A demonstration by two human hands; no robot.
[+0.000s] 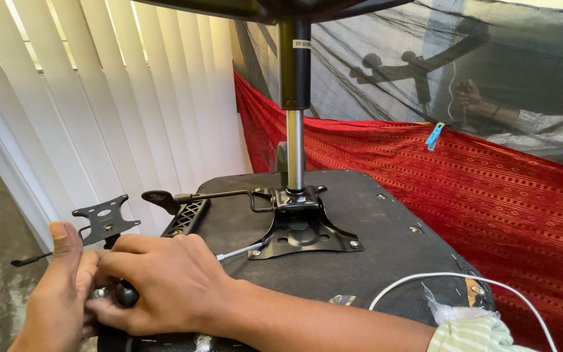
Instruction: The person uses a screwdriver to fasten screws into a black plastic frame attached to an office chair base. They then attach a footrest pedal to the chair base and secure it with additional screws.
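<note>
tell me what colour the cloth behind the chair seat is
Red cloth with a darker woven pattern of small rows, clearest in the head view.

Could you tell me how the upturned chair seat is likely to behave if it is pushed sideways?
The chair seat looks broad and flat-lying, so it probably slides rather than tips. The tall gas-lift column raises its weight, so it may rock. Both hands, left and right, probably steady it.

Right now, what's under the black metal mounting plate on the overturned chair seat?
The mounting plate lies flat on the black fabric seat underside. A screwdriver shaft reaches its front corner. Whatever lies beneath the plate's centre is covered.
</note>
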